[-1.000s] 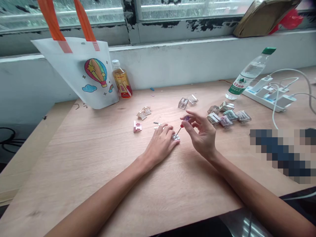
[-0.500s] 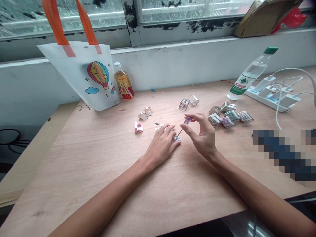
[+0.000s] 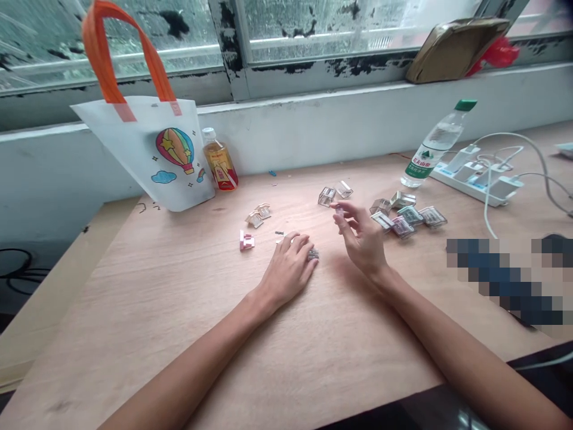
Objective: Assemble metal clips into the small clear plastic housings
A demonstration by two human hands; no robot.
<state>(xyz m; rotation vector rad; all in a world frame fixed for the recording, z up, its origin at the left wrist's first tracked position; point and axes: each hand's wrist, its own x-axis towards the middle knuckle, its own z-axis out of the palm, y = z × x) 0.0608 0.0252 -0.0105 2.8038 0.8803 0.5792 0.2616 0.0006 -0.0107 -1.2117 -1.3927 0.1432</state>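
My left hand (image 3: 289,266) rests on the wooden table, its thumb and fingers around a small clear and metal piece (image 3: 313,254). To its right, my right hand (image 3: 363,239) is raised a little, pinching a small screwdriver by its purple handle (image 3: 339,211); the shaft cannot be made out now. A small dark strip (image 3: 279,233) lies just beyond my left fingers. Left of them are a pink plastic part (image 3: 246,240) and cream parts (image 3: 258,215). Beyond my right hand sit two clear cases (image 3: 327,196), and several coloured cases (image 3: 409,215) lie to its right.
A white bag (image 3: 138,155) with orange handles stands at the back left beside an amber drink bottle (image 3: 220,161). At the back right are a water bottle (image 3: 432,149) and a power strip (image 3: 474,182) with cables. A blurred dark object (image 3: 501,280) lies at the right.
My right hand has lifted the screwdriver away from the small piece by my left hand. The whole view has shifted slightly.
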